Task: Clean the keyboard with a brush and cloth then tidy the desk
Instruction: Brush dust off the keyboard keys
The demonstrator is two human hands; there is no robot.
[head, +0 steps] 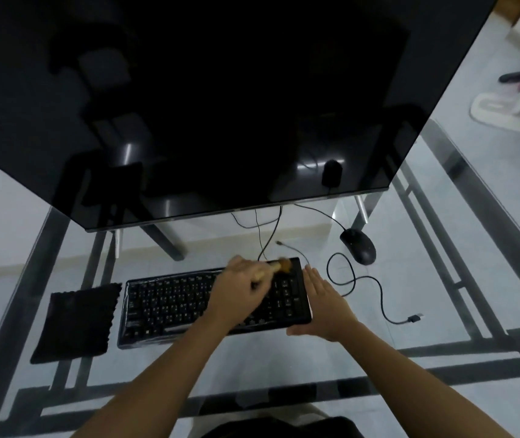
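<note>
The black keyboard [214, 303] lies on the glass counter [442, 248], below the monitor [189, 105]. The left hand [239, 289] reaches across it, fingers clenched on the brush [279, 266], whose bristles meet the far right corner. The right hand [325, 303] lies flat, fingers released, bracing the right edge. The black cloth [76, 322] waits just left. Hard strokes could flick dust toward the mouse [358, 246] or snag the loose cable [369, 289].

Single head-worn view, facing forward and down, close above glass desk [378, 352], wide-angle
</note>
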